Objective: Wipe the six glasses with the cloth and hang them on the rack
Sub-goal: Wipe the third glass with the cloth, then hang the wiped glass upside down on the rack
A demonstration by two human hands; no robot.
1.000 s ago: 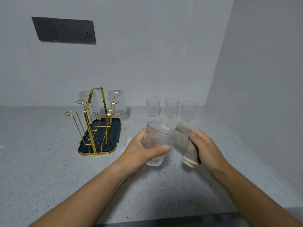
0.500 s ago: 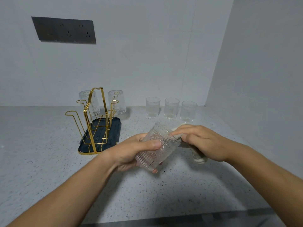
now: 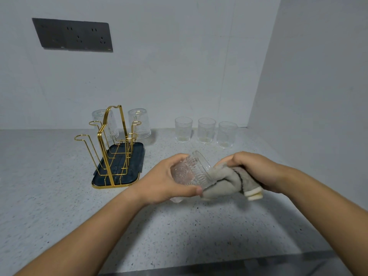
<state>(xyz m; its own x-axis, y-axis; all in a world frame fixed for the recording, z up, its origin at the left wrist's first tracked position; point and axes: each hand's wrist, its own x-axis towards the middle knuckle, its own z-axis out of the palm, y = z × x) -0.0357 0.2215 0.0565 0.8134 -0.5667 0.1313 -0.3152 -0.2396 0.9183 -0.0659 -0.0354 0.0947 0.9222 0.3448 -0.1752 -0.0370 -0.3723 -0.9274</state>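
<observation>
My left hand (image 3: 163,182) grips a ribbed clear glass (image 3: 190,170), tipped on its side with its mouth turned right. My right hand (image 3: 252,168) holds a grey cloth (image 3: 229,181) bunched against the glass's mouth. Two glasses (image 3: 139,123) hang upside down on the far pegs of the gold wire rack (image 3: 111,148), which stands on a dark tray (image 3: 137,162). Three upright glasses (image 3: 206,130) stand in a row near the back wall.
The speckled grey counter (image 3: 59,196) runs from the back wall to a front edge at the bottom. A side wall (image 3: 318,96) closes the right. A dark socket panel (image 3: 73,34) sits high on the back wall.
The glass went from upright to lying on its side, mouth to the right. My right hand brought the cloth up against the mouth.
</observation>
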